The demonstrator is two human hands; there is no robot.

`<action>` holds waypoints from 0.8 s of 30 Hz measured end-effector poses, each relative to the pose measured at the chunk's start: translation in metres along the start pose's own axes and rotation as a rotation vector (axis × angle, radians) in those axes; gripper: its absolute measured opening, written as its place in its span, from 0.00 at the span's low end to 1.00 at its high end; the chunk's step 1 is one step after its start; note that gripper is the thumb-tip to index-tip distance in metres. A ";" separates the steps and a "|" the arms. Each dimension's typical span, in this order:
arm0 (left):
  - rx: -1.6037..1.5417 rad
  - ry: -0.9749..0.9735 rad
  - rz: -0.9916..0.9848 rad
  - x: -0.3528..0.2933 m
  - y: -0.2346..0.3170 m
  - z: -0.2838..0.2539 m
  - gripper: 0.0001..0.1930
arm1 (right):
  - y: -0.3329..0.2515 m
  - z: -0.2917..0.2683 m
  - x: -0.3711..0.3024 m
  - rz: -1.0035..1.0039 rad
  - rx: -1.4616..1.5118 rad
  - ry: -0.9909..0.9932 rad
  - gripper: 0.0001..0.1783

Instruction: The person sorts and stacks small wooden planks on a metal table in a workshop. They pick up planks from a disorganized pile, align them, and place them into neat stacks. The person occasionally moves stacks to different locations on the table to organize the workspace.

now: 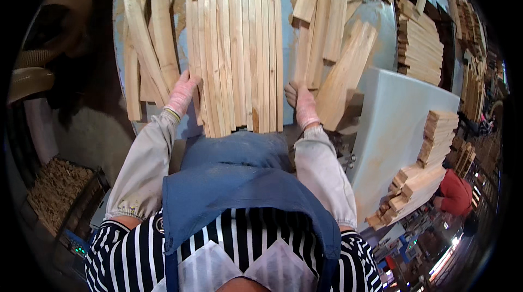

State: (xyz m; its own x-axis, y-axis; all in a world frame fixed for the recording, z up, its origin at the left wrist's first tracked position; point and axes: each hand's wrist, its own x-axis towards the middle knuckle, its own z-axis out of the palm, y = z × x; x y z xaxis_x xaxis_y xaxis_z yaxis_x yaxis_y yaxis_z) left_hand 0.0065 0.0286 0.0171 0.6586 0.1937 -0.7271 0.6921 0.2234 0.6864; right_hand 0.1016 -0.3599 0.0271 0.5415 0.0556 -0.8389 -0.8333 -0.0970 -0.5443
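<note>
Step in hand looks like evening strip row, flat on table before you. Left hand meets row's left edge; right hand nears loose boards (either grip: can't tell). Next likely needs level, two-sided pressure.

Grey, dim floor shows on the left, with a heap of wood chips and a ribbed hose by the edge. Right, beyond a pale table, a person in red is near bright light.
</note>
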 end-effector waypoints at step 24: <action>0.393 0.258 0.274 -0.029 0.008 0.029 0.36 | -0.014 0.056 0.001 -0.749 -0.859 0.470 0.39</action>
State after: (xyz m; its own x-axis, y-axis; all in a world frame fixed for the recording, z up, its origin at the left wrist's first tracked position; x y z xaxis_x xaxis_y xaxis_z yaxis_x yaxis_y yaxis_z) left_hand 0.0014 -0.0031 0.0435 0.7708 0.4337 -0.4667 0.5961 -0.2324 0.7685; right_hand 0.1074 -0.3034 0.0333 0.9895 0.0330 -0.1409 -0.0522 -0.8267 -0.5603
